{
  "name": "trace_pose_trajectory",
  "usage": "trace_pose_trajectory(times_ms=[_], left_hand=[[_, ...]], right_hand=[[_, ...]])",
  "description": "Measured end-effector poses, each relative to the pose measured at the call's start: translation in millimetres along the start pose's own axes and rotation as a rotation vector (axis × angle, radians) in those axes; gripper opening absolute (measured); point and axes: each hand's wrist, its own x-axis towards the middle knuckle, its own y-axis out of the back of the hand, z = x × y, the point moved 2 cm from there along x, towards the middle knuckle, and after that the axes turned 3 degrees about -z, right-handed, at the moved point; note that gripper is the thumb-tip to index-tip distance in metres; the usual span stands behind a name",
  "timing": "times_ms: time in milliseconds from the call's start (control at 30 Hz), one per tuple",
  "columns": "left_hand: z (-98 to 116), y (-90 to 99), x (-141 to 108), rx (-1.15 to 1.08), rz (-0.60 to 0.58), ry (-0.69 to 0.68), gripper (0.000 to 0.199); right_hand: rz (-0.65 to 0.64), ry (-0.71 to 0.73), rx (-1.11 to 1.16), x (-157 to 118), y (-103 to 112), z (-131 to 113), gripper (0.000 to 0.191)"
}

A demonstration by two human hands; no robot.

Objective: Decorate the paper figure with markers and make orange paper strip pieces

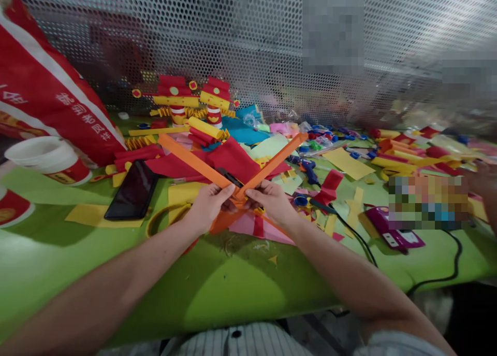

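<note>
Two orange paper strips cross in a V in front of me, their lower ends overlapping between my hands. My left hand (212, 203) pinches the left orange strip (192, 160) near the crossing, thumb on top. On the other side, my right hand (269, 200) grips the right orange strip (277, 161) close to the same spot. More orange paper hangs below the fingers, above a pink sheet (281, 234). Behind the strips lies red paper (235, 159), with a dark object partly hidden at the crossing. Yellow-handled scissors (155, 221) rest beside my left wrist.
A black phone (132, 193) and a white cup (52, 159) stand at left, near a large red bag (58, 81). Paper figures (178, 104) stand at the back. A blue glue gun (308, 169), cables and a purple power strip (394, 229) lie right. Another person's hand (483, 182) appears far right.
</note>
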Motion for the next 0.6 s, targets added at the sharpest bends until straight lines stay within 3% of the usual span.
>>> trace_pose_trajectory(times_ms=[367, 600], left_hand=[[-1.6, -2.4, 0.9, -0.010, -0.109, 0.085, 0.019], [0.1, -2.8, 1.1, 0.026, -0.069, 0.049, 0.014]], right_hand=[[0.002, -0.010, -0.005, -3.3, -5.7, -0.7, 0.028], [0.023, 0.004, 0.020, -3.3, -4.8, 1.2, 0.025]])
